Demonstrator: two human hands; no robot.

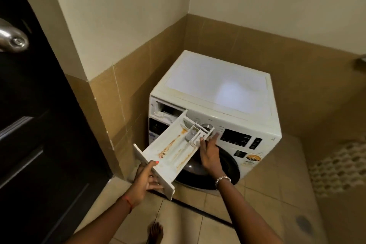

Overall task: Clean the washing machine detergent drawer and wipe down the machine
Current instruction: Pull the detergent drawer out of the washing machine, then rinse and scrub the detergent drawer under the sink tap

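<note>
A white front-load washing machine (pixel 215 89) stands in the tiled corner. Its detergent drawer (pixel 174 146) is out of the machine and held in the air in front of it, with orange-brown residue streaked along its compartments. My left hand (pixel 145 179) grips the drawer's front panel at the near end. My right hand (pixel 209 154) holds the drawer's far end by the small compartments, in front of the dark round door (pixel 227 166). The empty drawer slot (pixel 168 110) gapes at the machine's top left.
A dark door with a metal knob (pixel 13 39) stands open at the left. Beige tiled walls close in behind and left of the machine. A tiled floor with a dark threshold strip (pixel 198 211) lies below, and my bare foot (pixel 156 232) shows at the bottom.
</note>
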